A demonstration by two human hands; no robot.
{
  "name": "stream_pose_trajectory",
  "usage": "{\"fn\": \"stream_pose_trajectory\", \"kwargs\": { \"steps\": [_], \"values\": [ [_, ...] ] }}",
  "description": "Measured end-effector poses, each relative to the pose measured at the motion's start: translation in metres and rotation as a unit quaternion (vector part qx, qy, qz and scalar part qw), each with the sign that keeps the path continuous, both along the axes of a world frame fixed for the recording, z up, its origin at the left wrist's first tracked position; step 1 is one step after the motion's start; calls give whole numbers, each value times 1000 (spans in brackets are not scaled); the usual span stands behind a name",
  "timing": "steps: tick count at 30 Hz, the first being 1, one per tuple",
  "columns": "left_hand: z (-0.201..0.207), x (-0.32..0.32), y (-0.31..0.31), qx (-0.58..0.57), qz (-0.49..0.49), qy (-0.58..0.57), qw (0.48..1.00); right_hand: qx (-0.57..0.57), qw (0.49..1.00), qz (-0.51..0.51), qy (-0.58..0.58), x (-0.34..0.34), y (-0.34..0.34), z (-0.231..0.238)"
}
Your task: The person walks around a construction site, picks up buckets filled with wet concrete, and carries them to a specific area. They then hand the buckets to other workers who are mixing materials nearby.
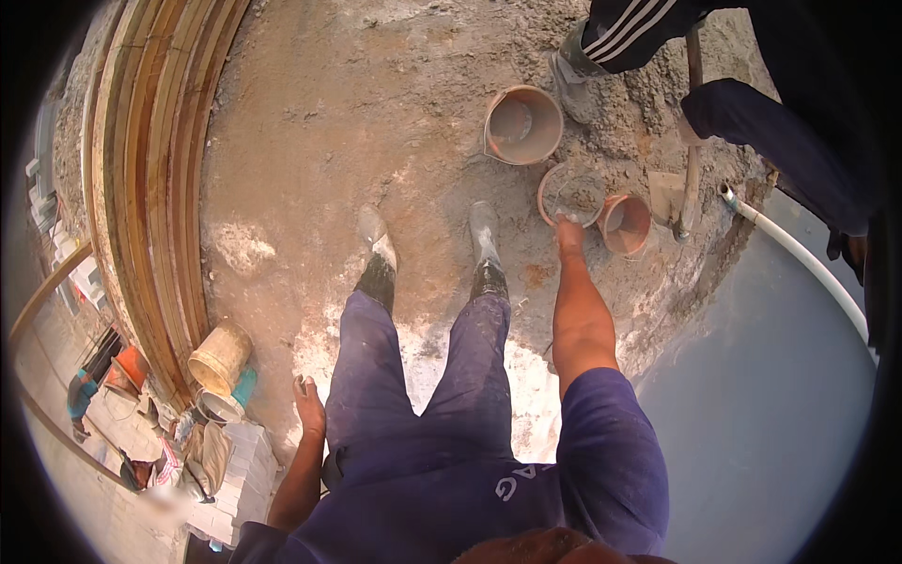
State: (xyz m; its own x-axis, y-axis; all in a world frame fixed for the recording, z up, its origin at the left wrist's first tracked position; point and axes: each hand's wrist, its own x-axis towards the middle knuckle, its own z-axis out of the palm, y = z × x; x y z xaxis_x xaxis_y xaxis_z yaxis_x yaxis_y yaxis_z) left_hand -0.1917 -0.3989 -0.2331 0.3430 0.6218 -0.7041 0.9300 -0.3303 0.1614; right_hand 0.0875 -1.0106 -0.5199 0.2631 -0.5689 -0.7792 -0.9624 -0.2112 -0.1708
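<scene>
My right arm reaches forward, and my right hand (567,233) is closed at the near rim of a round bucket (543,199) holding wet grey mortar (575,193). Whether the fingers grip the rim or a handle, I cannot tell. Just right of it, a smaller orange-brown bucket (627,226) leans on its side. Farther off stands a larger bucket (523,125) with grey residue inside. My left hand (309,406) hangs beside my left thigh, holding nothing, its fingers loosely apart.
At the right, a co-worker's hand (693,124) holds a long-handled tool (693,179) by the mortar heap (629,122). A white pipe (808,246) borders a smooth grey surface (761,404). Long timber boards (155,188), a yellowish bucket (221,357) and pale blocks (246,470) lie left.
</scene>
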Motion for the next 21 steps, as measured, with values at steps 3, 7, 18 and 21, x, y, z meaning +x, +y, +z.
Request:
{"fn": "stream_pose_trajectory", "kwargs": {
  "steps": [3, 7, 18, 21],
  "values": [
    [-26, -30, -28, -17, 138, 47, 989, -17, 996, -76, -45, 47, -13, -63],
    [-33, -75, -46, 4, 184, 86, 979, -52, 988, -132, -63, 69, 13, -80],
    [14, -190, -46, -62, 299, 65, 950, 164, 927, -263, -212, 0, 123, 43],
    [24, -253, -34, -67, 311, 60, 946, 68, 966, -211, -132, -17, 186, 109]
  ]
}}
